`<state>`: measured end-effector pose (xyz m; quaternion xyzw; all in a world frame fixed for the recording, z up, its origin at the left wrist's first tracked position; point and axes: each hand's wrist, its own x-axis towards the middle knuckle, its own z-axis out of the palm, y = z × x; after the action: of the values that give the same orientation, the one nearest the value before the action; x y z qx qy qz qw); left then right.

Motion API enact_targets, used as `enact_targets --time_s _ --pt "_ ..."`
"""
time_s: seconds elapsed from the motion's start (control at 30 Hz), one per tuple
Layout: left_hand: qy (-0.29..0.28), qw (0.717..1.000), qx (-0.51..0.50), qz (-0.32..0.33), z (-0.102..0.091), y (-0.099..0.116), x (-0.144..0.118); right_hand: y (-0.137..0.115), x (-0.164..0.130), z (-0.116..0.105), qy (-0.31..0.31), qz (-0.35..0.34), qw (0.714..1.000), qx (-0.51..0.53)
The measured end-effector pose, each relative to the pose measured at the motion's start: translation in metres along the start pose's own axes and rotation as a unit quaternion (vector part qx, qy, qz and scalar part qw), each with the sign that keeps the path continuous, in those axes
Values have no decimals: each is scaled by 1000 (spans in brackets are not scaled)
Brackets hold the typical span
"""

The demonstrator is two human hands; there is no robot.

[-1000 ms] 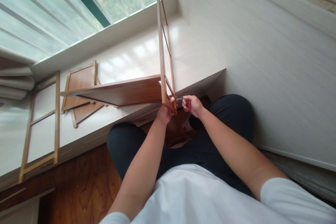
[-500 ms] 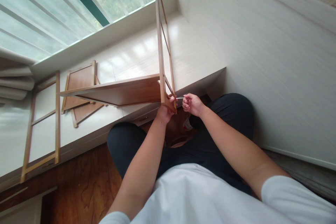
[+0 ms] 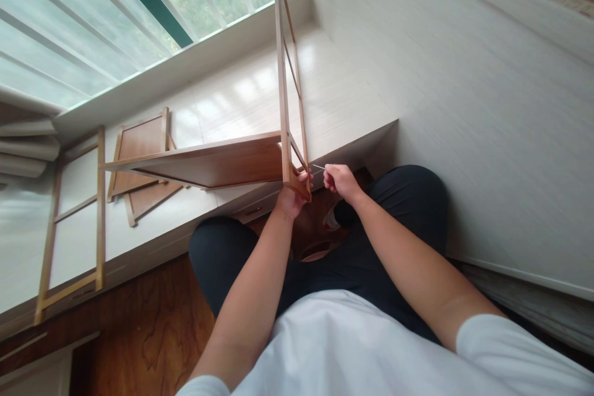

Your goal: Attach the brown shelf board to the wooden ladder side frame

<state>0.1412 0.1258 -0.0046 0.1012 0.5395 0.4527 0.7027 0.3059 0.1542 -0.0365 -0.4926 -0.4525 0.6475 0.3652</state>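
Left hand (image 3: 291, 198) clamps the upright bamboo side frame (image 3: 284, 74) at its foot; right hand (image 3: 340, 179) pinches a thin hex key (image 3: 318, 167). Frame judged light, stiff, tippy.

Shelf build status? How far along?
Done: one shelf board is joined to the upright side frame.
In hand: left hand grips the frame's lower corner; right hand works a thin metal tool at that joint.
Left: second side frame and spare boards lie unattached on the ledge.
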Motion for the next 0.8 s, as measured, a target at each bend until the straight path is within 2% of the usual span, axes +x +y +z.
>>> enact_targets --time_s 0.17,0.27,0.4,0.53,0.8 --pt "-1 1000 0 0 0 0 0 -5 -11 -6 -1 -107 988 -115" --pt "1 1000 0 0 0 -1 0 -8 -14 -12 5 -139 977 -160" --pt "-3 1000 2 2 -1 -1 0 -8 -14 -17 22 -185 948 -259" --pt "-7 1000 4 2 -2 -1 1 -5 -13 -17 18 -201 932 -301" --pt "-6 1000 8 1 -2 -1 1 -3 -11 -15 19 -198 929 -312"
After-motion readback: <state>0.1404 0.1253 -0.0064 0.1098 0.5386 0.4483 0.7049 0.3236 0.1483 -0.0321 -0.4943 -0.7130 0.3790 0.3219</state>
